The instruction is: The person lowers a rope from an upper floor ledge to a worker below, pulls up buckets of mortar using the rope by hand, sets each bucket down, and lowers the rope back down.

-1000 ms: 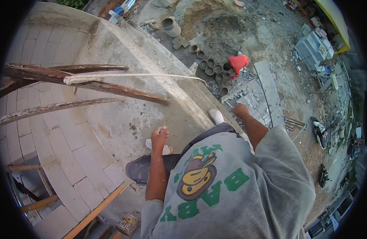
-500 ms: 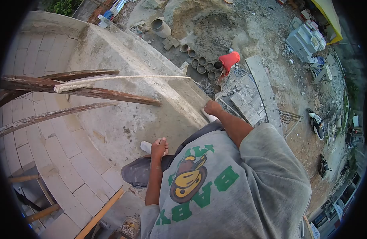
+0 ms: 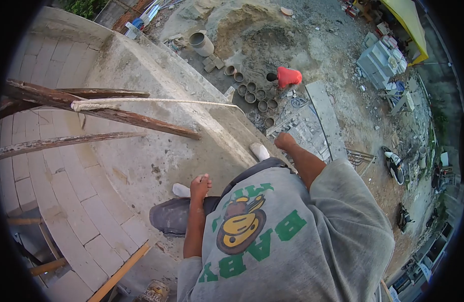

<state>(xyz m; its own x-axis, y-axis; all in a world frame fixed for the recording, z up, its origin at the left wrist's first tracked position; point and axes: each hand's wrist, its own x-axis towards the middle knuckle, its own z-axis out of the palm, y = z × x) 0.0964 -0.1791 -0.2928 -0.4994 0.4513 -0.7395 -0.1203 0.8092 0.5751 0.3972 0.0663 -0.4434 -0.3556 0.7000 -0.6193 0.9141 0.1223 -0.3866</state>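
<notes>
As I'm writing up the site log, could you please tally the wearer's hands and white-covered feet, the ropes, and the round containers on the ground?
Hands: 2 (left hand, right hand)
White-covered feet: 2
Rope: 1
Small buckets: 9 visible
Large drum: 1
Total: 15

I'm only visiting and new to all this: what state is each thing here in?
Rope: looped around the wooden pole, stretched out nearly straight
Wooden pole: slanted, dark, weathered
Left hand: fingers curled, palm hidden
Right hand: curled; whether it holds anything is unclear
Buckets: open-topped, grouped on the ground below; contents unclear
Large drum: upright, open-topped
Motorcycle: parked, no rider
</notes>
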